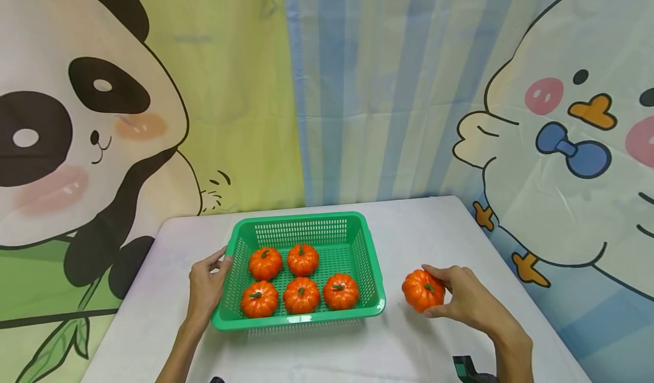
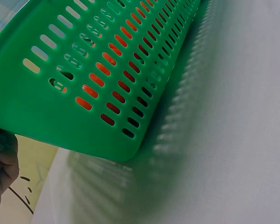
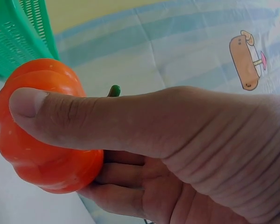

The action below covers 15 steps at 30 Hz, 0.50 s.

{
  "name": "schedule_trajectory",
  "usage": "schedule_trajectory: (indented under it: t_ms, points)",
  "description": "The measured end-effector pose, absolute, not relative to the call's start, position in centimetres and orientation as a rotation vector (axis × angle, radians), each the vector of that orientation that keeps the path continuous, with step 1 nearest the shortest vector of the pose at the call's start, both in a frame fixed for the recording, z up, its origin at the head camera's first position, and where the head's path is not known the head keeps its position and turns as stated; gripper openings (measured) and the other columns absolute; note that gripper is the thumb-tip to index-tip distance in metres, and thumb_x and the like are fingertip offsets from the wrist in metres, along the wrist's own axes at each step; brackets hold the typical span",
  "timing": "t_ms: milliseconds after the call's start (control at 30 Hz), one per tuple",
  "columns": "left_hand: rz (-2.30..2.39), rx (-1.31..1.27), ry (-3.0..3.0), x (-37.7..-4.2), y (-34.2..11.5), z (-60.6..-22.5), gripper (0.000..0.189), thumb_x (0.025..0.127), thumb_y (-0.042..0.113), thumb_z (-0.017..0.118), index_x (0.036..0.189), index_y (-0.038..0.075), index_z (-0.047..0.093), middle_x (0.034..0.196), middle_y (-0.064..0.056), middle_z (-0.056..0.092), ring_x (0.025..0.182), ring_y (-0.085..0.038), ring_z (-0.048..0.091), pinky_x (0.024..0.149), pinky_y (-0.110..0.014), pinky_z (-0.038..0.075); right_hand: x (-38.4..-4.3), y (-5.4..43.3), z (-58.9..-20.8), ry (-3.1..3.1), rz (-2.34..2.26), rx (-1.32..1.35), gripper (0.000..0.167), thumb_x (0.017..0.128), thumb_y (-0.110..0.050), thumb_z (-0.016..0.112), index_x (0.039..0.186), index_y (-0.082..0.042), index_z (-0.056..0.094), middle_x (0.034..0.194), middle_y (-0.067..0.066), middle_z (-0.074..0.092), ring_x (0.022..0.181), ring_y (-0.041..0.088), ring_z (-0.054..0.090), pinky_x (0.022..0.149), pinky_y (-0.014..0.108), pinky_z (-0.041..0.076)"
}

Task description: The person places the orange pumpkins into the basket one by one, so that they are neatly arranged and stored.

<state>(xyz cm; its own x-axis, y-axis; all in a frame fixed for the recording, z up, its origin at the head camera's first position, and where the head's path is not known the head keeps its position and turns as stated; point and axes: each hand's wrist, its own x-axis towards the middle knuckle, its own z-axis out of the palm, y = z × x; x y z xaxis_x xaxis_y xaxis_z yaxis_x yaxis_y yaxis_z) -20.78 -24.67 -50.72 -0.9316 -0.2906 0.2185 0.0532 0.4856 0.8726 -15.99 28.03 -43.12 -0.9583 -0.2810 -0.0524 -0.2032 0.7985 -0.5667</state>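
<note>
My right hand (image 1: pixel 467 298) pinches a small orange toy pumpkin (image 1: pixel 423 290) with a green stem, to the right of the basket. In the right wrist view the thumb lies across the front of this pumpkin (image 3: pixel 46 163), with fingers behind it. My left hand (image 1: pixel 206 289) holds the left rim of a green plastic basket (image 1: pixel 375 269). The left wrist view shows the curled fingers (image 2: pixel 4 161) at the basket's edge (image 2: pixel 60 126). Inside the basket sit several similar pumpkins, two in the back row (image 1: pixel 302 260) and three in the front row (image 1: pixel 301 295).
The basket stands on a table with a white cloth (image 1: pixel 409 230). Behind it hangs a printed curtain (image 1: pixel 357 88) with a panda on the left and a white bird on the right. A dark strap piece (image 1: pixel 472 371) shows by the right wrist.
</note>
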Motion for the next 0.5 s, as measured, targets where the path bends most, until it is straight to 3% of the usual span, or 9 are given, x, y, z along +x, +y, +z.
schedule_trajectory:
  t_ms: [500]
  points:
    - [-1.420, 0.214, -2.402, -20.89, -24.62, -50.78, 0.044, 0.111, 0.020, 0.064, 0.148, -0.004, 0.065, 0.093, -0.026, 0.075, 0.054, 0.000, 0.069, 0.052, -0.023, 0.054, -16.52, 27.03, -42.63, 2.839, -0.889, -0.410, 0.091, 0.070, -0.022, 0.105, 0.147, 0.007, 0.064, 0.131, 0.012, 0.078, 0.117, 0.030, 0.073, 0.099, 0.056, 0.062]
